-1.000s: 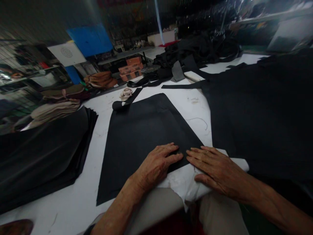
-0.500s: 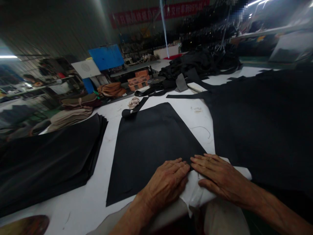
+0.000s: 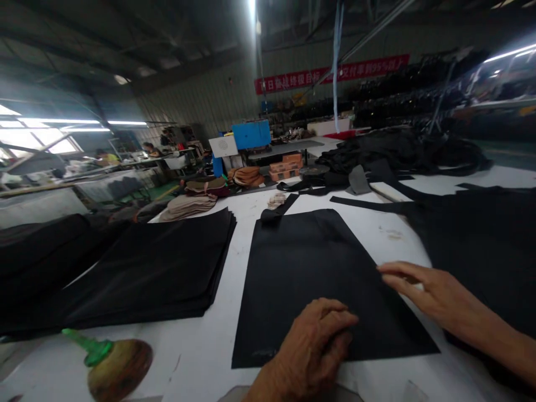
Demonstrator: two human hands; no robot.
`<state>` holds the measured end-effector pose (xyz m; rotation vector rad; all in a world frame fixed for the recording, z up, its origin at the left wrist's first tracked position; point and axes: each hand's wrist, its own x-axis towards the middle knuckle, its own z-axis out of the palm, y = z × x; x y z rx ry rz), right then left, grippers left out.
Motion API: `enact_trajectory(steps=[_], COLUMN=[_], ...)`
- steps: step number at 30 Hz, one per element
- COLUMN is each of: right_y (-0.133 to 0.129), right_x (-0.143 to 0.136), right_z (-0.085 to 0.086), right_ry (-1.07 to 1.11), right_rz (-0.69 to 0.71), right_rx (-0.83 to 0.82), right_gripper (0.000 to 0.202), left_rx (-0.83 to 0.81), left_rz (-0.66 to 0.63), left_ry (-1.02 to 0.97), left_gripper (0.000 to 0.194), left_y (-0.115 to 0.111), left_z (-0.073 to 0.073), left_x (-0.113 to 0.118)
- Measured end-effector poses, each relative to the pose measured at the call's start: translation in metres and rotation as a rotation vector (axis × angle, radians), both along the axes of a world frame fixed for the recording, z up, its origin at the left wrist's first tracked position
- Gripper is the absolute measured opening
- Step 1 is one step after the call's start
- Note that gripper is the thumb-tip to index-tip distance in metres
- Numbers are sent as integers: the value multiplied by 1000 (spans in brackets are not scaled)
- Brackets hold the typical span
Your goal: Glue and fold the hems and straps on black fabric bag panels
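A black fabric panel (image 3: 310, 268) lies flat on the white table (image 3: 218, 340) in front of me. My left hand (image 3: 318, 343) rests palm down on the panel's near edge, fingers curled against the cloth. My right hand (image 3: 431, 293) reaches in from the right with fingers stretched out, its fingertips touching the panel's right edge. Neither hand grips anything. A thin black strap (image 3: 278, 209) lies at the panel's far left corner.
A stack of black fabric panels (image 3: 142, 268) sits to the left. A large black cloth (image 3: 481, 234) covers the table's right side. A wooden tool with a green tip (image 3: 113, 365) lies near left. Tan fabric piles (image 3: 188, 204), orange boxes (image 3: 287, 166) and black heaps (image 3: 402, 151) stand farther back.
The view has lifted and swung left. My hands have parted: the left slid back along the panel's near edge, the right moved to its right edge.
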<state>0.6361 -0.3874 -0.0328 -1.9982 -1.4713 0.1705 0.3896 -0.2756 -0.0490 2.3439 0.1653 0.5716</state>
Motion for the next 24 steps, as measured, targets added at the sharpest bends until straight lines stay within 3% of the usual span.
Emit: enact_trajectory(steps=[3, 5, 9, 12, 18, 24], right_y=[78, 133, 232, 283, 336, 331], right_x=[-12, -24, -57, -75, -84, -89], right_z=[28, 32, 13, -8, -29, -25], right_ry=[306, 528, 625, 634, 463, 106], right_rz=[67, 48, 45, 14, -32, 153], right_rx=[-15, -59, -87, -123, -113, 19], right_gripper=[24, 22, 26, 29, 27, 16], left_rx=[11, 28, -3, -111, -304, -379], left_rz=[257, 427, 607, 648, 698, 740], left_ry=[-67, -95, -100, -100, 4, 5], left_gripper=[29, 27, 28, 27, 27, 25], left_y=[18, 32, 50, 50, 44, 46], left_z=[-4, -15, -39, -47, -36, -28], left_x=[-44, -77, -128, -140, -131, -132])
